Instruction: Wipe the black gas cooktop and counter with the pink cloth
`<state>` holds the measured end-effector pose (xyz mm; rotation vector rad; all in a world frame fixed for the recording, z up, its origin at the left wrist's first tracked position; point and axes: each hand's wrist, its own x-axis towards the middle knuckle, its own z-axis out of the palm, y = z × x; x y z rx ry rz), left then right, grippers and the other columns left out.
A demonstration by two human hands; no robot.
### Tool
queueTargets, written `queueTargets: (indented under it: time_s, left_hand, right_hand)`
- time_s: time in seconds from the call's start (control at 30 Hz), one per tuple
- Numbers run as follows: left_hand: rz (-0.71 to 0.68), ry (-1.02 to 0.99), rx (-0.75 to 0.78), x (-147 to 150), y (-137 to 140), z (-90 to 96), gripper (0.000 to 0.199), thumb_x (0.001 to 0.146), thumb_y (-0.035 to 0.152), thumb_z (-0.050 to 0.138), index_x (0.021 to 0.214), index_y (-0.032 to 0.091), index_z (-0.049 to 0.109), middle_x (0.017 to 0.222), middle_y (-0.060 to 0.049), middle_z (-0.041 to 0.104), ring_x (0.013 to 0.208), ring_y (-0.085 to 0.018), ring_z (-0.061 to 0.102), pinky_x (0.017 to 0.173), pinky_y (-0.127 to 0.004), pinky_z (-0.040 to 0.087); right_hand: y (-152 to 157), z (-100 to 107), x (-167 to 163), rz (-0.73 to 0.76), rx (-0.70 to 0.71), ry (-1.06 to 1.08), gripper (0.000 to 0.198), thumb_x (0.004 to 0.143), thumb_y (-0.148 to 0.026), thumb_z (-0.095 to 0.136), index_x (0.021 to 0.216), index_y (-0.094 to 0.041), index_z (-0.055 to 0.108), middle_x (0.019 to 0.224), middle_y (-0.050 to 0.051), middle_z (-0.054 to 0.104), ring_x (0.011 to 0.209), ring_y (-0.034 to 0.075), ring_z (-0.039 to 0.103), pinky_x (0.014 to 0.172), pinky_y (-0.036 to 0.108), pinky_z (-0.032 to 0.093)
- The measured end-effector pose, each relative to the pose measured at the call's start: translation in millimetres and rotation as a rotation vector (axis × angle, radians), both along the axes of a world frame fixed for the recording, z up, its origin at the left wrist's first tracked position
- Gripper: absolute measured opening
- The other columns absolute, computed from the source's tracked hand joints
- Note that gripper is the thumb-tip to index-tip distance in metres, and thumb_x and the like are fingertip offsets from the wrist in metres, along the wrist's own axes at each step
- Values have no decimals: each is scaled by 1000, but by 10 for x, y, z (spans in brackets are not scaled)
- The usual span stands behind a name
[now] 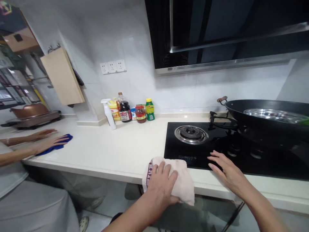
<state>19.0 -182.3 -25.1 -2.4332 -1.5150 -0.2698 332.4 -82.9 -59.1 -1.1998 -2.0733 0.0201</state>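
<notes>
Under my left hand is a pale pinkish towel with a purple-patterned border, at the front edge of the white countertop. My fingers curve over the towel, and part of it hangs down past the edge. Farther right, my right hand holds nothing; its fingers are stretched out and apart over the front edge of the black gas stove. The stove's left burner is uncovered. On the right side of the stove sits a large black wok with a shiny metal lid or basin inside.
At left, another person's hand presses a blue cloth onto the counter. A white spray bottle, a soy sauce bottle and several other containers stand by the wall. A range hood overhangs the stove. A cutting board hangs left.
</notes>
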Motion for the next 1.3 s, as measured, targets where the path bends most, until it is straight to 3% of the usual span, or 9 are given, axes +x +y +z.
queueTargets:
  time_s: [0.1, 0.2, 0.27, 0.37, 0.5, 0.63, 0.77, 1.0, 1.3]
  left_hand:
    - [23, 37, 5, 283, 81, 41, 68, 64, 53, 90, 116, 19, 63, 119, -15, 64, 111, -37, 58, 93, -53, 46]
    - [-96, 74, 56, 716, 111, -71, 66, 75, 54, 81, 123, 15, 59, 115, -16, 63, 103, -33, 57, 86, -49, 46]
    - [-231, 86, 129, 1049, 124, -192, 66, 82, 52, 72, 133, 14, 55, 120, -18, 61, 104, -34, 55, 89, -52, 43]
    - [-251, 32, 263, 1474, 169, -332, 49, 89, 45, 63, 127, 15, 61, 121, -19, 61, 109, -37, 53, 96, -56, 38]
    - [-325, 63, 311, 1616, 220, -379, 43, 86, 39, 66, 124, 19, 65, 115, -19, 62, 98, -33, 56, 80, -49, 42]
    - [-367, 51, 313, 1256, 196, -340, 45, 86, 39, 68, 127, 22, 62, 111, -15, 65, 91, -29, 58, 74, -44, 42]
    - [-341, 2, 276, 644, 109, -277, 54, 86, 48, 71, 132, 22, 59, 117, -14, 66, 96, -28, 61, 84, -46, 47]
    - [159, -106, 167, -520, -211, -113, 32, 100, 39, 61, 128, 22, 62, 133, -9, 62, 110, -23, 64, 94, -44, 56]
    - [376, -89, 160, -1201, -361, 90, 22, 101, 36, 60, 121, 28, 66, 133, -8, 63, 111, -21, 64, 94, -41, 57]
  right_hand:
    - [19, -87, -37, 0, -81, -36, 51, 100, -57, 44, 126, -21, 67, 147, 13, 57, 142, 33, 47, 117, 56, 40]
    - [-22, -62, -24, 10, -167, 51, 52, 102, -57, 38, 131, -23, 65, 150, 11, 54, 143, 30, 46, 121, 54, 35]
    - [-56, -19, 17, 34, -227, 144, 51, 103, -56, 35, 135, -26, 62, 151, 8, 53, 143, 27, 46, 123, 52, 33]
    - [-99, 27, 94, 74, -319, 252, 51, 104, -57, 33, 135, -30, 62, 149, 5, 55, 141, 26, 49, 124, 50, 30]
    - [-106, 3, 158, 93, -381, 311, 49, 104, -58, 32, 136, -34, 61, 149, 1, 56, 142, 25, 48, 126, 48, 26]
    - [-65, -67, 173, 111, -370, 260, 51, 103, -59, 34, 133, -32, 65, 151, 2, 55, 142, 27, 48, 126, 49, 24]
    - [-54, -89, 181, 113, -366, 218, 52, 103, -59, 32, 134, -31, 65, 152, 2, 54, 144, 28, 46, 126, 51, 24]
    - [-119, -62, 142, 82, -338, 125, 51, 102, -61, 38, 135, -34, 65, 154, 2, 52, 144, 30, 44, 122, 52, 34]
    - [-67, -216, 146, 80, -269, 115, 48, 99, -61, 44, 137, -37, 62, 154, 0, 51, 142, 31, 47, 121, 54, 37]
